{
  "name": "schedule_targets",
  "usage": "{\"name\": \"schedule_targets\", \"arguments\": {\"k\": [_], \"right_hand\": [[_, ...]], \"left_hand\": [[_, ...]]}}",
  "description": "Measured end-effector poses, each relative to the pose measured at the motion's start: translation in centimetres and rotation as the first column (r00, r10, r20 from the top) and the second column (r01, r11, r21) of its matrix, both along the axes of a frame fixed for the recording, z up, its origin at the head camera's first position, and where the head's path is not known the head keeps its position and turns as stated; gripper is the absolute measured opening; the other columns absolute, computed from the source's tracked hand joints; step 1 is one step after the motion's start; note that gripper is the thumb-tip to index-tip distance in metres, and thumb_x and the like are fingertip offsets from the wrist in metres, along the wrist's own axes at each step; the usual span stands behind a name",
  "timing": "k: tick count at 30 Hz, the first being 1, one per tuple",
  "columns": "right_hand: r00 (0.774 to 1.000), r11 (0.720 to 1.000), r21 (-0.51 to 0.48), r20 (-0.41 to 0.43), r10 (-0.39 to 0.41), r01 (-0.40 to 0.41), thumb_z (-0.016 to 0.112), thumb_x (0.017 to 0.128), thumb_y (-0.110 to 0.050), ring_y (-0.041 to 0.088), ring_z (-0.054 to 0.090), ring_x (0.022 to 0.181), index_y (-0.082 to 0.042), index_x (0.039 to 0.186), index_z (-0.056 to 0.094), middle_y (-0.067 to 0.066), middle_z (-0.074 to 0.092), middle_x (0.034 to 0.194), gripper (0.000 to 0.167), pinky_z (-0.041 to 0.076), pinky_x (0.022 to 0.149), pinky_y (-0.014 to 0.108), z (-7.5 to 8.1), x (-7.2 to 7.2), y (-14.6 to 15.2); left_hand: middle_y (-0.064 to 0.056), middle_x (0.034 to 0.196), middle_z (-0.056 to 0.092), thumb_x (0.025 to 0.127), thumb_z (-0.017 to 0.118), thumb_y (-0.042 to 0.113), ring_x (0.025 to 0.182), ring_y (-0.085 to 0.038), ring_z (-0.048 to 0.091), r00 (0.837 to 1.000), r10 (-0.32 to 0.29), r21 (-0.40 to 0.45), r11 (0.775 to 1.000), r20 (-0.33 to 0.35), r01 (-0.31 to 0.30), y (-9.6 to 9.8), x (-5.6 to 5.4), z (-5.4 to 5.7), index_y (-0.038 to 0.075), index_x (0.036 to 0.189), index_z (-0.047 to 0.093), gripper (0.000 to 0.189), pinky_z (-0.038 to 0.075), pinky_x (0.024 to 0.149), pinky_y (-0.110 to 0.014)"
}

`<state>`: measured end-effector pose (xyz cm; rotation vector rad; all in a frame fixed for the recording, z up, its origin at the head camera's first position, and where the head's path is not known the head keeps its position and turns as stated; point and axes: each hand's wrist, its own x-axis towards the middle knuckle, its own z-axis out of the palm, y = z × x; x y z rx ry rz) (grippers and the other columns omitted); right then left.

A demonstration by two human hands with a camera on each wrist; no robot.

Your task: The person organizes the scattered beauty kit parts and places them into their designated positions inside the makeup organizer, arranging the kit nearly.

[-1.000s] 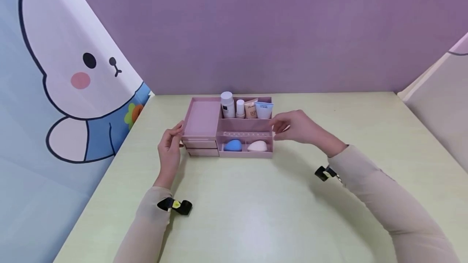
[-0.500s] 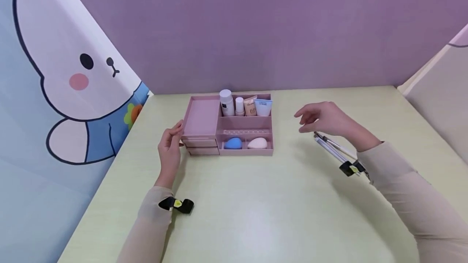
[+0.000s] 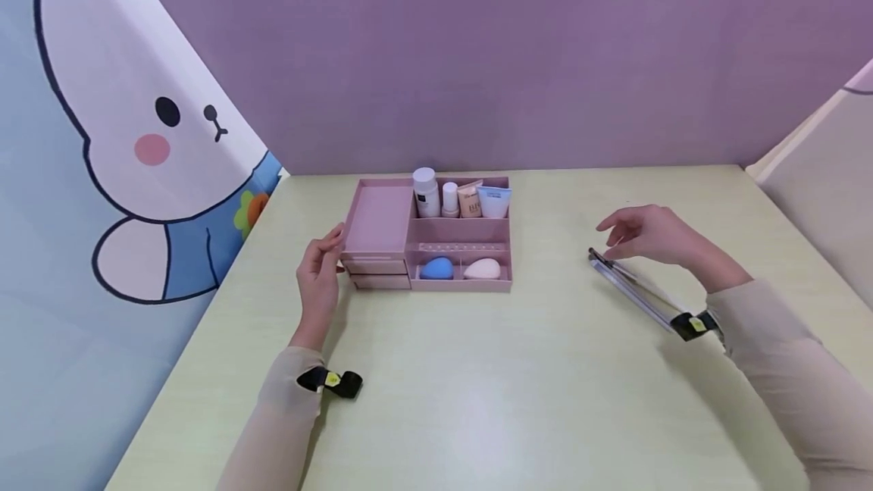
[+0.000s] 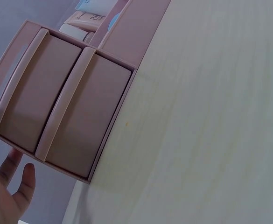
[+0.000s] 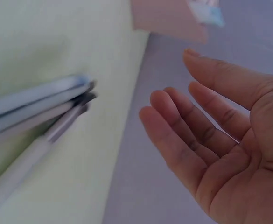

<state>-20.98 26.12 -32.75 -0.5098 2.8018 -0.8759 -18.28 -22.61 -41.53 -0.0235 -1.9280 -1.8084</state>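
A pink desktop organizer (image 3: 378, 218) stands at the back of the table, with two small drawers (image 4: 85, 112) on its left front. My left hand (image 3: 317, 283) rests its fingertips against the organizer's left side. Over to the right, my right hand (image 3: 651, 237) hovers with relaxed, slightly bent fingers and holds nothing. Below it lies a bundle of slim makeup brushes and pencil-like sticks (image 3: 630, 290), partly hidden by the wrist camera. In the right wrist view the brushes (image 5: 38, 107) are blurred, with dark tips pointing towards the organizer.
Inside the organizer are a white bottle (image 3: 426, 195), a smaller white-capped bottle (image 3: 450, 199), a beige tube (image 3: 470, 201) and a light blue tube (image 3: 494, 201). A blue makeup sponge (image 3: 436, 269) and a pale one (image 3: 482, 270) sit in the front compartments. A purple backdrop (image 3: 477, 59) rises behind the table.
My right hand has moved from the organizer's right edge out to the right, above the brushes, which have come into view. My left hand has stayed at the organizer's left side.
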Motion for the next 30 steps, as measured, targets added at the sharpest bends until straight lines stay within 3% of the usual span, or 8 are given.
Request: {"name": "schedule_targets", "arguments": {"k": [12, 22, 30], "right_hand": [[0.997, 1.000, 0.001, 0.079, -0.022, 0.022, 0.080, 0.083, -0.011, 0.013, 0.066, 0.078, 0.007, 0.124, 0.060, 0.008, 0.072, 0.094, 0.049, 0.054, 0.066, 0.027, -2.5, 0.1, 3.3], [0.970, 0.999, -0.048, 0.244, -0.008, 0.020, 0.081, 0.082, -0.011, 0.011, 0.056, 0.068, 0.008, 0.121, 0.056, 0.009, 0.062, 0.094, 0.051, 0.052, 0.059, 0.031, -4.8, 0.8, 5.3], [0.970, 0.999, -0.032, 0.240, -0.028, 0.037, 0.080, 0.080, -0.008, 0.011, 0.054, 0.064, 0.006, 0.113, 0.059, 0.006, 0.059, 0.089, 0.042, 0.050, 0.057, 0.030, -5.7, 0.4, 5.8]], "left_hand": [[-0.008, 0.136, 0.061, 0.104, 0.046, 0.006, 0.114, -0.008, 0.058, 1.000, -0.002, -0.012, 1.000, -0.001, 0.002, 0.0, 0.2, 0.2, -0.010, 0.109, 0.058, 0.020, 0.046, 0.072, -0.024], [-0.009, 0.138, 0.060, 0.104, 0.046, 0.007, 0.117, -0.007, 0.057, 1.000, -0.012, -0.009, 1.000, 0.006, 0.012, 0.2, 0.3, 0.4, -0.010, 0.111, 0.057, 0.022, 0.045, 0.073, -0.024], [-0.006, 0.139, 0.060, 0.105, 0.046, 0.010, 0.118, -0.009, 0.057, 1.000, -0.006, -0.014, 1.000, 0.029, 0.007, 0.1, 0.2, 0.2, -0.009, 0.112, 0.057, 0.023, 0.045, 0.074, -0.024]]}}
